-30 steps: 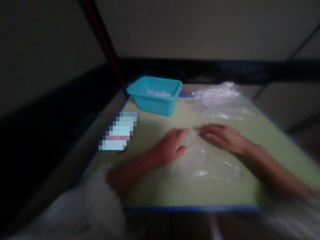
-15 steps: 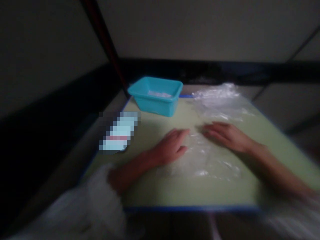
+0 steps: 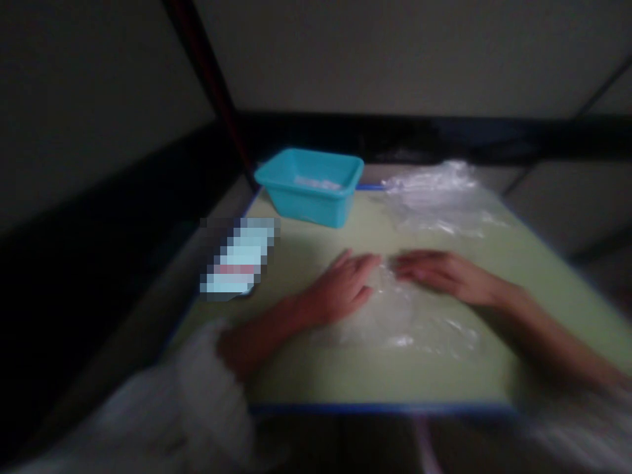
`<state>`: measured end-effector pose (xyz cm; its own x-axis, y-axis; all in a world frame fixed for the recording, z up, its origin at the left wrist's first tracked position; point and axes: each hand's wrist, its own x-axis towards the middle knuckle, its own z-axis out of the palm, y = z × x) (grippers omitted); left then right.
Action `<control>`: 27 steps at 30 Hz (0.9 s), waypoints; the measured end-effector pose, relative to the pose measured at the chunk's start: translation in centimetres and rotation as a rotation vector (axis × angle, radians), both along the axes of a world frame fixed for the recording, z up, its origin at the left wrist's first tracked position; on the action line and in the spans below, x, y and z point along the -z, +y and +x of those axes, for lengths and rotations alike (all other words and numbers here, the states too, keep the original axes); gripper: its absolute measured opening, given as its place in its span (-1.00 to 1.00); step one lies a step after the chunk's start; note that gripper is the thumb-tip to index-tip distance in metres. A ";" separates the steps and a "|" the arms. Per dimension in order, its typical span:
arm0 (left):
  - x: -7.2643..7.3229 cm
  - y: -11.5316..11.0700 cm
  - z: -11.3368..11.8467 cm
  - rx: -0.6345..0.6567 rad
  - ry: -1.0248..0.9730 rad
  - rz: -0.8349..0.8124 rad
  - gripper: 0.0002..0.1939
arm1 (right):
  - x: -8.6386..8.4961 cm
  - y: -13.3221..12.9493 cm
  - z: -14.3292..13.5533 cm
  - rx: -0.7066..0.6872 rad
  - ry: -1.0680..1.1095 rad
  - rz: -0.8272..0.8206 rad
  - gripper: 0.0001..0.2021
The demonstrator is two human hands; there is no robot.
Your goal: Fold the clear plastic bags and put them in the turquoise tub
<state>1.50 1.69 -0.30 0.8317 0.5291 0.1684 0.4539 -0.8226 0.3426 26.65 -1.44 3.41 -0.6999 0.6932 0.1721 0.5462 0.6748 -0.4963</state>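
Note:
A clear plastic bag [image 3: 395, 322] lies flat and slightly wrinkled on the pale yellow-green table [image 3: 336, 385]. Over its far left part rests my left hand [image 3: 343, 286], fingers stretched out and thumb apart. My right hand [image 3: 434, 271] lies at the bag's far right edge, its fingers extended and pointing left. A small gap separates the fingertips of the two hands, and shiny plastic shows in it. Neither hand is visibly wrapped around anything. Blur hides the exact outline of the bag.
A turquoise plastic basin [image 3: 311, 205] with something whitish inside stands at the back left. Several clear plastic bags [image 3: 439, 197] are heaped at the back right. A lit, pixelated flat object [image 3: 239, 260] lies by the left edge. Blue trim [image 3: 385, 409] borders the table.
My right hand has shifted slightly down and lies flatter against the plastic. My left hand has edged a little to the right. The view has moved slightly.

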 end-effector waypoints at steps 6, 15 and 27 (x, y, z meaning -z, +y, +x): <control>0.4 0.1 -0.3 0.068 0.016 0.080 -0.55 | 0.1 0.0 -0.1 0.011 0.045 -0.036 -0.69; 0.1 0.0 -0.3 0.057 0.032 0.109 -0.61 | 0.7 0.0 -0.2 0.130 -0.006 0.010 -0.68; 0.2 0.0 -0.4 0.032 0.042 0.067 -0.60 | 0.1 0.3 0.3 0.062 -0.097 0.100 -0.69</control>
<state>1.09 1.73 -0.45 0.8551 0.4909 0.1670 0.4400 -0.8573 0.2671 26.94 -1.18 3.29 -0.6734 0.7180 0.1758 0.6304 0.6820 -0.3708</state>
